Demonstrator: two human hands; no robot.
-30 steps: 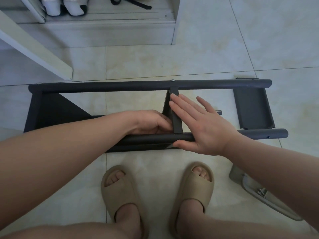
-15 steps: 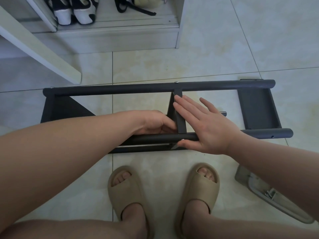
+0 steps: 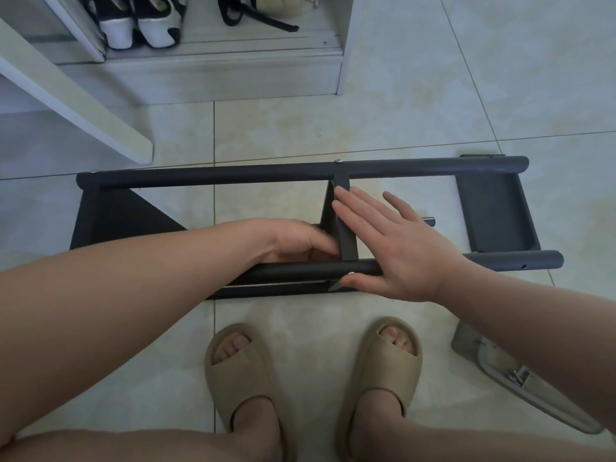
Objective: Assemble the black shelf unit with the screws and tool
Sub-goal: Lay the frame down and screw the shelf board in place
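Sideways, shelf unit [image 3: 266, 173] lengthwise left-right

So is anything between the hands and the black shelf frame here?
Nothing visible. The right hand lies flat on the middle crossbar and near tube of the shelf frame; the left hand reaches inside beside that crossbar, its fingers hidden.

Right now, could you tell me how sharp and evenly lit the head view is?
Head view: dim, soft light with no hard shadows; the shelf frame and both hands, left hand and right hand, look sharp; wide-angle bending shows in the floor tile lines.
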